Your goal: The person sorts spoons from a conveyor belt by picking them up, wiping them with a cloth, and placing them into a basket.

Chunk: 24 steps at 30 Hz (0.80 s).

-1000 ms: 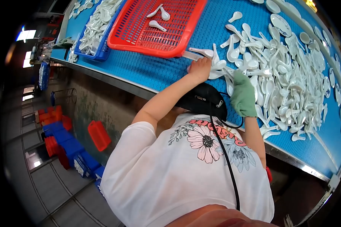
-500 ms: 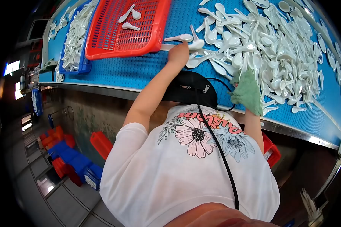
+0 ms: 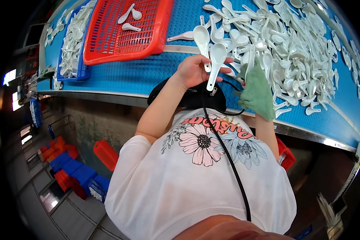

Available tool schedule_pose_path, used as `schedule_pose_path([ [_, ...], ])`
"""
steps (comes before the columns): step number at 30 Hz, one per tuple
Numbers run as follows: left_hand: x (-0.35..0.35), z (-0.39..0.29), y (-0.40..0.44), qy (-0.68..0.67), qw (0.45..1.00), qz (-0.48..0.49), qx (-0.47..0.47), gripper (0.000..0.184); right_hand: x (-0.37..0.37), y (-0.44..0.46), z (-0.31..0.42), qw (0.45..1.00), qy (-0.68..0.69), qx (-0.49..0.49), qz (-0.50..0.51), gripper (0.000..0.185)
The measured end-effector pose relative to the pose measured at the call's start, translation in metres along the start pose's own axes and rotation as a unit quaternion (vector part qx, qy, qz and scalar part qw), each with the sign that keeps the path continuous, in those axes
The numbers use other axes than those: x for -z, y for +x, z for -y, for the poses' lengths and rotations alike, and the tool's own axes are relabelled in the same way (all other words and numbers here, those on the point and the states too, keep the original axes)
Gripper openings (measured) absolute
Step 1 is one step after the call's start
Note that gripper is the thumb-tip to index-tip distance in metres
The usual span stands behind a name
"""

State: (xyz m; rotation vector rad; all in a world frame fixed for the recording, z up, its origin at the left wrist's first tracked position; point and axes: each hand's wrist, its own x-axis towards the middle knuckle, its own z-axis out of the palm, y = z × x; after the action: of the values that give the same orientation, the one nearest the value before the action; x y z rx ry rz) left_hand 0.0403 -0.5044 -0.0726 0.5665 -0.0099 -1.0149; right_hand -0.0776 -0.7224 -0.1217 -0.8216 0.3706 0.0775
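Observation:
My left hand (image 3: pixel 194 73) is raised over the near edge of the blue work surface, its fingers closed around two white ceramic soup spoons. One soup spoon (image 3: pixel 201 38) points bowl up beside the thumb; the other spoon (image 3: pixel 218 56) lies across the fingers, handle toward me. A green cloth (image 3: pixel 258 91) drapes over my right hand (image 3: pixel 244 83), which grips it and is mostly hidden. One white spoon (image 3: pixel 250 60) stands at the cloth's upper edge; whether the right hand holds it I cannot tell. A large heap of white spoons (image 3: pixel 290 60) spreads beyond the cloth.
A red slotted basket (image 3: pixel 158 38) at upper left contains three spoons. Behind it, a blue basket (image 3: pixel 84 68) is full of spoons. A flat pale strip (image 3: pixel 182 49) lies beside the red basket. A black bag (image 3: pixel 160 94) and cable sit by the table's metal edge.
My left hand has come back from the table beside the red basket and turned palm up, now lifting two spoons. My right hand with the cloth has shifted slightly left.

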Motion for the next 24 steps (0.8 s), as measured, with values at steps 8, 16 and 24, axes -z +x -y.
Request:
schedule_pose_path([
  [8, -0.017, 0.015, 0.001, 0.011, 1.0, 0.002, 0.028, 0.047, -0.076, -0.012, 0.043, 0.649, -0.678, 0.344, 0.013, 0.032],
  [16, -0.03, 0.018, 0.0, 0.292, 0.933, -0.213, 0.01, 0.041, -0.088, -0.011, 0.04, 0.565, -0.715, 0.394, 0.117, 0.031],
  [24, 0.021, -0.166, -0.065, 0.338, 0.821, -0.334, -0.317, 0.037, -0.067, -0.009, 0.052, 0.736, -0.655, 0.159, -0.064, 0.028],
])
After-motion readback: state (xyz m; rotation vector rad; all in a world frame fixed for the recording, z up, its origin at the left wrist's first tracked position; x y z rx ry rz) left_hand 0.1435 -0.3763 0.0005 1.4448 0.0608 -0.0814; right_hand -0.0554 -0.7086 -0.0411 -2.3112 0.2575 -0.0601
